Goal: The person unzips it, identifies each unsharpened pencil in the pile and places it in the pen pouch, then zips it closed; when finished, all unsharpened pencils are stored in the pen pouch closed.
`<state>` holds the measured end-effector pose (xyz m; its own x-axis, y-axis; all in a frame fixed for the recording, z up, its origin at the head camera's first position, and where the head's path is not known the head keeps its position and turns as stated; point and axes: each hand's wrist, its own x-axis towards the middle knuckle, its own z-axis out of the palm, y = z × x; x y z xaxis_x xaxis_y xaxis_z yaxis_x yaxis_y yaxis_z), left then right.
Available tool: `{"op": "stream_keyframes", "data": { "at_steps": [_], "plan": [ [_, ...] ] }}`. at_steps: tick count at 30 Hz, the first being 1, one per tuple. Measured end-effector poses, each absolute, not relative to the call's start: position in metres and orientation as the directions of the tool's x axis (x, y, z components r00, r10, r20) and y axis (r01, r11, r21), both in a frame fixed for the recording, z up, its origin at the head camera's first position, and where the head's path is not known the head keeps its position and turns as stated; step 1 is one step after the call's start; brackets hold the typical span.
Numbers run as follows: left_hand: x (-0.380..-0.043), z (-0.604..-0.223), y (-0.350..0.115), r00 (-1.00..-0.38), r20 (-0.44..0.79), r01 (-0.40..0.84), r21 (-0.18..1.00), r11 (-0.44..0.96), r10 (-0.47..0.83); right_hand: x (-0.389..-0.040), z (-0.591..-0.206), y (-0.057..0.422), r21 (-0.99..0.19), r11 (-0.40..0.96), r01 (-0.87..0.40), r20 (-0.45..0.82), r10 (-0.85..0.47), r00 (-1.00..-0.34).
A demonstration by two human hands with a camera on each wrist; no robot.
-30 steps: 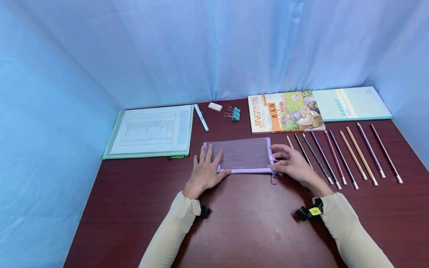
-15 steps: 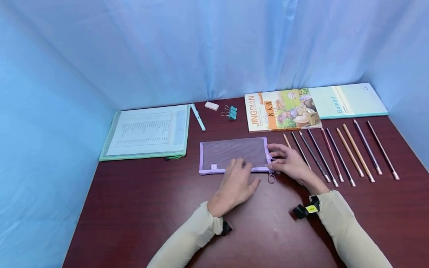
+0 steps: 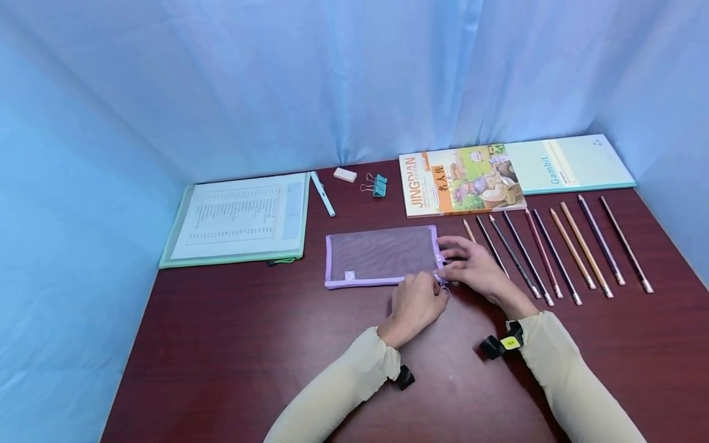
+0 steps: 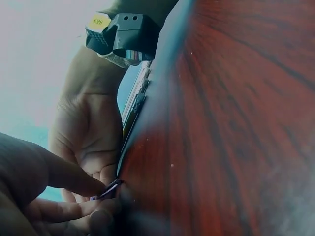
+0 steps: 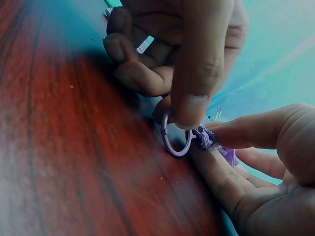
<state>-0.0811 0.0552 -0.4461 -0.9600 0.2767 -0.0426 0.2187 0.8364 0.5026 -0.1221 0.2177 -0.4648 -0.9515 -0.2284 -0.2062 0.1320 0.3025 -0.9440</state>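
A purple mesh zip pouch [image 3: 382,252] lies flat on the table, its zipper along the near edge. My left hand [image 3: 416,301] is at the pouch's near right corner, thumb and forefinger pinching the zipper's ring pull [image 5: 172,151]. My right hand [image 3: 476,269] grips the right end of the pouch. In the right wrist view, its thumb and forefinger pinch the purple fabric end [image 5: 206,138] beside the ring. The left wrist view shows both hands meeting over the pull.
Several pencils [image 3: 545,252] lie in a row at right. Behind them are an illustrated book [image 3: 465,179] and a pale green notebook [image 3: 570,163]. A binder clip [image 3: 379,186], eraser [image 3: 345,175], pen [image 3: 323,194] and document folder [image 3: 235,218] lie toward the back and left.
My left hand has let go of the pouch's left end, moved right along the near edge and taken hold of the ring pull. My right hand stays at the right end.
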Motion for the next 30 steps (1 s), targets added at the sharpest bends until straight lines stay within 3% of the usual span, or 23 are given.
{"op": "stream_keyframes", "data": {
  "at_steps": [4,13,30],
  "plan": [
    [-0.083,-0.446,0.053,-0.966,-0.060,0.193,0.490,0.850,0.253,-0.122,-0.465,0.216,-0.947,0.292,0.135,-0.208,-0.237,-0.949],
    [-0.085,-0.447,0.038,-0.956,0.078,0.292,0.370,0.882,0.284,-0.121,-0.464,0.217,-0.951,0.268,0.157,-0.222,-0.232,-0.947],
    [-0.088,-0.447,-0.024,-0.970,0.175,0.219,0.313,0.924,0.170,-0.122,-0.462,0.215,-0.945,0.289,0.155,-0.222,-0.213,-0.952]
  ]
}}
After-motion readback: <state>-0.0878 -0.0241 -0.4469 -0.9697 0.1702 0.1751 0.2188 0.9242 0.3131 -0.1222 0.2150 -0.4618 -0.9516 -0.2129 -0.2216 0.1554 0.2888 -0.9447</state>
